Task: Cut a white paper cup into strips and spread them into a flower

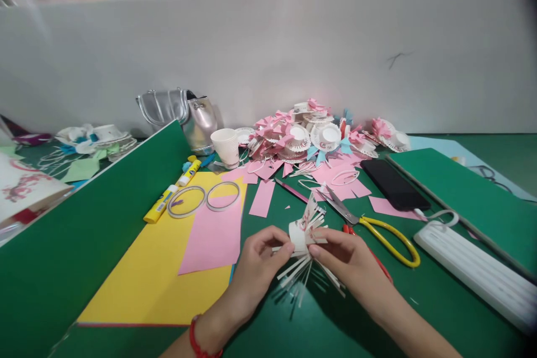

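Observation:
Both hands meet over the green table [126, 224] near its front edge, holding a white paper cup [301, 235] whose wall is cut into thin strips that fan outward. My left hand [260, 263], with a red band on the wrist, pinches the cup's left side. My right hand [344, 260] pinches one strip on the cup's right side. Yellow-handled scissors [373, 229] lie just right of the hands.
Yellow paper [146, 274] and pink paper [213, 235] lie to the left, with two tape rings [204, 198] and glue sticks [168, 198]. Behind are a whole paper cup [225, 147], a pile of finished pink-and-white cup pieces [310, 134], a silver bag [184, 112], a black phone [394, 184] and a white power strip [474, 268].

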### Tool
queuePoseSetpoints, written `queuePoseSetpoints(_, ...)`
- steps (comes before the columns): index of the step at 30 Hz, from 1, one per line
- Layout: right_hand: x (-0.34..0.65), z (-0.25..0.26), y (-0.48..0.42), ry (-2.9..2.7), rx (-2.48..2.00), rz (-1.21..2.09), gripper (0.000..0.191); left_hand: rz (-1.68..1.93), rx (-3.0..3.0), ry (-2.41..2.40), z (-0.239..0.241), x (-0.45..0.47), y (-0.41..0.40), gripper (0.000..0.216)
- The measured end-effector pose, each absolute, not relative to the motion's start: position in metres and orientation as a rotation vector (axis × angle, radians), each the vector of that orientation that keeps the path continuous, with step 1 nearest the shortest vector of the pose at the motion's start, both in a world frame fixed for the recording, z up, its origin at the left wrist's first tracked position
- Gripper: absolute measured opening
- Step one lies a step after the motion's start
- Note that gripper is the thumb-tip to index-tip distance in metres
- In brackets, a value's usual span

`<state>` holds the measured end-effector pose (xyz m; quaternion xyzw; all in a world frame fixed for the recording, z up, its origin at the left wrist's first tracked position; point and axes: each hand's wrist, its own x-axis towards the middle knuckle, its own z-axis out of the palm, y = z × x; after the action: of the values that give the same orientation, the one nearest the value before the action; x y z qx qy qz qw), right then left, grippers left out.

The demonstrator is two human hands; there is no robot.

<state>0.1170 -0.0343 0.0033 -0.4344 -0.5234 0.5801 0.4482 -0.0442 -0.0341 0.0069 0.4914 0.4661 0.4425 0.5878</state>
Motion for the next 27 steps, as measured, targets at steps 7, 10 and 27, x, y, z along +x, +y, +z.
queuePoseSetpoints(7, 0.1194, 0.0036, -0.0316, -1.196, -1.113, 1.559, 0.023, 1.023, 1.173, 1.072, 0.0101, -0.0414, -0.0358, 0.014)
queuePoseSetpoints(10, 0.1203, 0.0041, -0.0322, -1.229, -1.135, 1.545, 0.020, 1.012, 1.209, 1.066, 0.0101, -0.0426, -0.0360, 0.012)
queuePoseSetpoints(27, 0.1165, 0.0087, -0.0362, -1.468, -1.216, 1.097, 0.011, 1.061, 1.390, 1.177, 0.0168, -0.0439, -0.0380, 0.006)
